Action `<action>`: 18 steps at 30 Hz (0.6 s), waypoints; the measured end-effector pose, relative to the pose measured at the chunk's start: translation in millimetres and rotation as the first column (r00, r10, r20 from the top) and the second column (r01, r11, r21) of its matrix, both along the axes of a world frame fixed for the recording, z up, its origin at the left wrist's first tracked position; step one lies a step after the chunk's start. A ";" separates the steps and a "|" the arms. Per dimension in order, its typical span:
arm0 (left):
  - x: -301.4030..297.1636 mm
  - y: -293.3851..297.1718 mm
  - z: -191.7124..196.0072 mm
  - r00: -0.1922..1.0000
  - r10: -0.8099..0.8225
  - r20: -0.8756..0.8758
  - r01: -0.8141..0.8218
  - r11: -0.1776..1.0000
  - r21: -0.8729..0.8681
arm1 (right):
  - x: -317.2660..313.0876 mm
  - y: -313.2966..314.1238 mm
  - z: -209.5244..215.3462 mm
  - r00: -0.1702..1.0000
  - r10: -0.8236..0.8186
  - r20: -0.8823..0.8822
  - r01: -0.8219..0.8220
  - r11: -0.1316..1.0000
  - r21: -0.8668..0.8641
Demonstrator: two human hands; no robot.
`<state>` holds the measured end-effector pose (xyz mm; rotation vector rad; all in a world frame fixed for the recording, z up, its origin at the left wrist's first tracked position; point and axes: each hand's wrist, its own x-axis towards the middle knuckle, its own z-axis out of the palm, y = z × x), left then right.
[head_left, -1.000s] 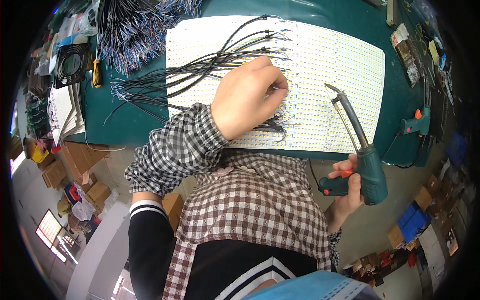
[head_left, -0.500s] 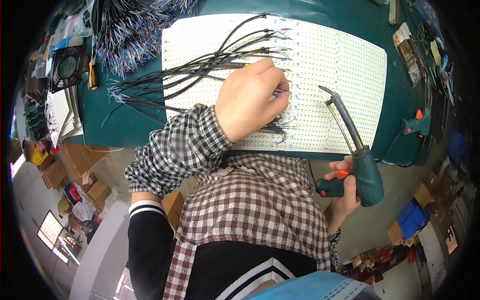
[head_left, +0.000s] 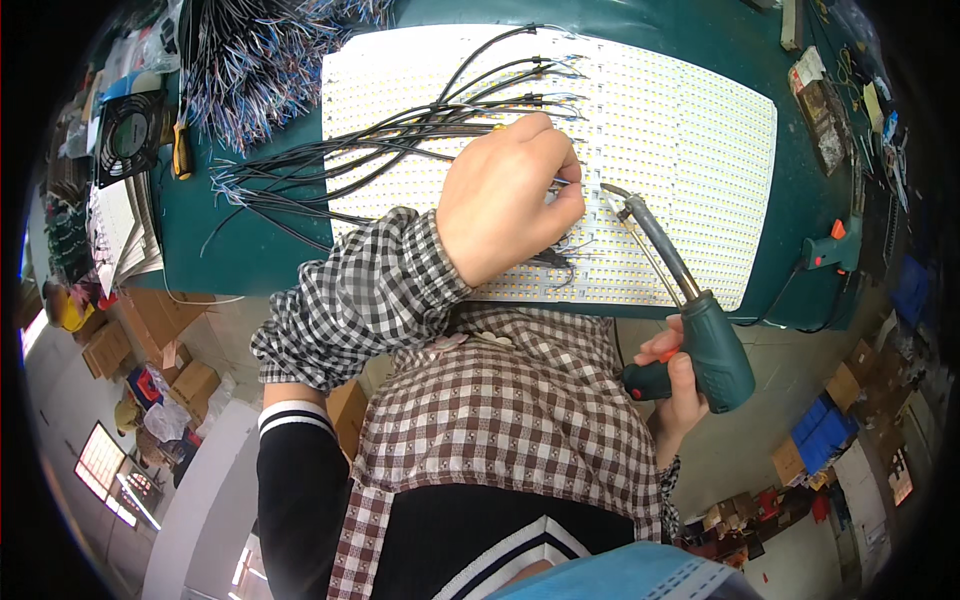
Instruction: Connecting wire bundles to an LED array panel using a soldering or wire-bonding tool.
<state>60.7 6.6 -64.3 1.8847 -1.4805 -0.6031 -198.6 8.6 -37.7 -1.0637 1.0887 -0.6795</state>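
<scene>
A white LED board [head_left: 700, 160] with rows of small yellow-white chips lies on the green table. Black cables [head_left: 400, 142] with thin stripped wires at their ends run over its left half. My left hand [head_left: 510, 195] is closed in a pinch above the board, on a thin wire mostly hidden by the fingers. My right hand [head_left: 682, 385] grips a green soldering gun [head_left: 722, 350] with a red trigger, below the board's near edge. Its bent tip points left, close to my left fingertips; whether it touches the board I cannot tell.
A large bundle of loose cables [head_left: 245, 80] lies at the far left, near a black fan [head_left: 130, 137], a yellow-handled screwdriver [head_left: 181, 152] and papers [head_left: 130, 235]. At the right are another green tool [head_left: 833, 245] and a worn block [head_left: 820, 120]. Cardboard boxes [head_left: 195, 385] stand below.
My right hand has brought the soldering gun leftward, its tip now close to my left fingers. My left hand has shifted very slightly right, still pinching.
</scene>
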 end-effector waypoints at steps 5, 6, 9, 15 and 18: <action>0.9 -0.9 0.7 1.000 -0.006 0.005 0.006 1.000 0.002 | 7.9 -2.3 4.9 0.998 0.034 -0.049 -0.034 0.999 0.007; 0.5 -1.3 1.1 1.000 -0.006 -0.002 0.006 1.000 0.009 | 9.2 -2.5 6.2 0.995 0.051 -0.091 -0.049 0.998 0.026; -0.3 -1.5 1.8 1.000 -0.007 -0.009 0.007 1.000 0.018 | 8.3 -3.3 4.4 0.994 0.057 -0.092 -0.055 0.998 0.029; 2.8 -2.3 1.0 1.000 -0.009 -0.008 0.009 1.000 0.024 | 10.8 -4.6 1.3 0.999 0.050 -0.021 -0.050 0.998 0.024; 2.7 -2.3 0.5 1.000 -0.009 -0.008 0.009 1.000 0.026 | 13.0 -4.4 2.2 0.999 0.030 -0.030 -0.029 0.999 0.040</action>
